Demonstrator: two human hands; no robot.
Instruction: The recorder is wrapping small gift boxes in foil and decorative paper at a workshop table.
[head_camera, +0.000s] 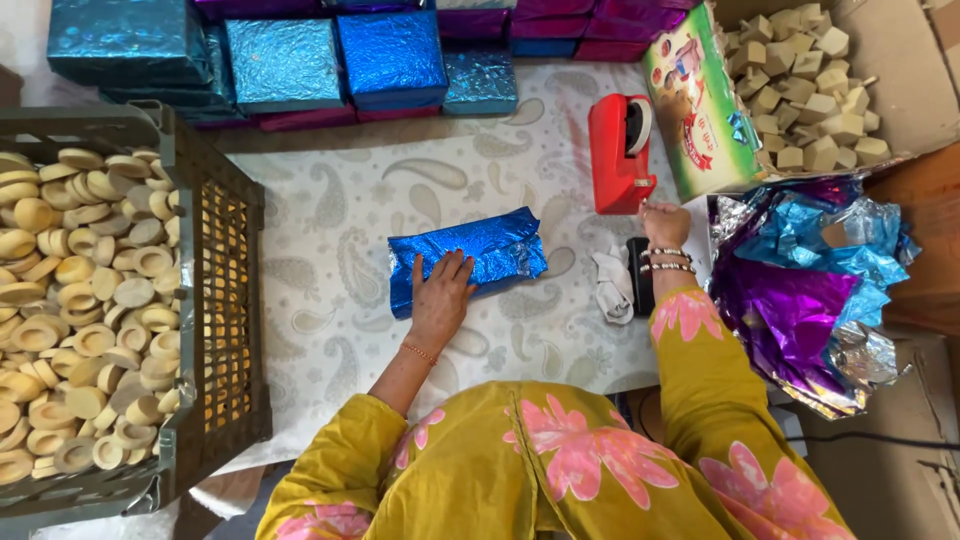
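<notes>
Left hand (441, 292) lay flat, open, on blue foil-wrapped rectangular parcel (466, 258). Right of parcel, right hand (665, 222) touched red plastic tape dispenser (622, 152); grip indiscernible, fingertips hidden.

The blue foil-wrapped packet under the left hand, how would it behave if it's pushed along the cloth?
The blue foil-wrapped packet looks blocky and flat-sided, so it would likely slide rather than roll. Its crinkled foil probably dents and slips easily. The left hand pressing on top suggests the loose wrap could spring open.
</notes>
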